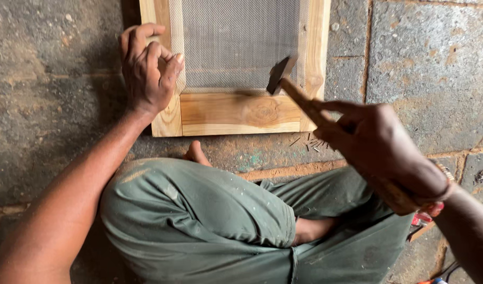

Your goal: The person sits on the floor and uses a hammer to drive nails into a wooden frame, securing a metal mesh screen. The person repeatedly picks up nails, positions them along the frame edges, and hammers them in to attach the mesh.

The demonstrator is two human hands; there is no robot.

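Hammer (281, 73) raised over the wooden frame (236, 113) on the floor, handle slanting back right into the clenched right hand (375, 144), head just above the bottom rail. Left hand (149, 71) pressed flat on the frame's left corner, grasping nothing.

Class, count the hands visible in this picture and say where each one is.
2. The left hand presses on the wooden frame at its left side; the right hand grips the hammer above the frame's lower right corner.
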